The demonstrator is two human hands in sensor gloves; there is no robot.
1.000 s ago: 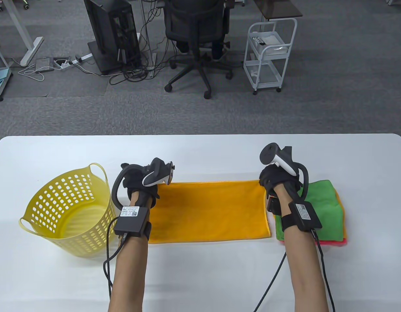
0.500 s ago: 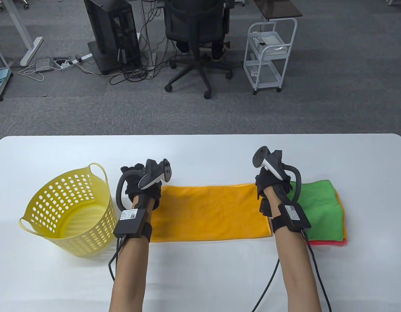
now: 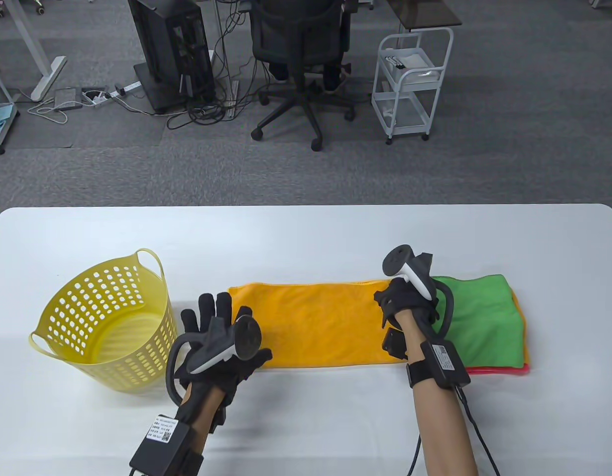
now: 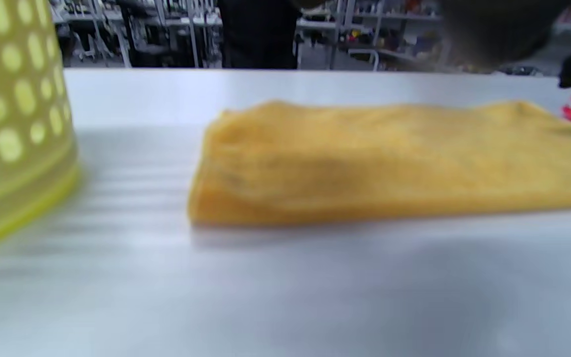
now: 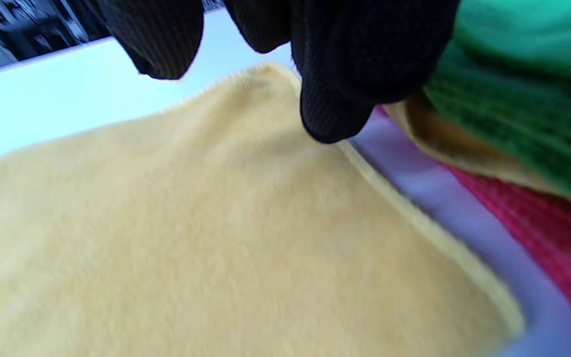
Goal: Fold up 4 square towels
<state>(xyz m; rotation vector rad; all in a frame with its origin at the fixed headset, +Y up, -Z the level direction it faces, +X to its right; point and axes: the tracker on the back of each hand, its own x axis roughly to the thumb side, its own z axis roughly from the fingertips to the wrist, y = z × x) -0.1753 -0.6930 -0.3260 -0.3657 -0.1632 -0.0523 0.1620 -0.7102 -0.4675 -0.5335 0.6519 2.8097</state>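
1. Since half a second earlier, the left hand (image 3: 214, 342) had pulled back from the far left corner of the orange towel (image 3: 318, 322) toward the near edge of the surface (image 3: 310, 233); its grip was open, fingers spread and straight, holding nothing, over the towel's near left corner.
2. Over the same time the right hand (image 3: 405, 305) had shifted a little nearer along the towel's right end.
3. In the right wrist view its fingertips (image 5: 332, 119) pointed down at the towel's right hem; whether that grip pinched the cloth I cannot tell.
4. That towel lay folded into a long band across the middle of the surface, with its long sides parallel to the near edge.
5. Just beside its right end sat a stack of towels (image 3: 476, 322), green on top, with orange and red edges showing beneath, toward the right side of the surface.
6. A yellow perforated basket (image 3: 107, 327) stood upright near the left edge, apart from the orange towel.
7. Beyond the far edge, on the carpet, stood an office chair (image 3: 301, 54), a white trolley (image 3: 412, 79) and a computer tower (image 3: 169, 49).
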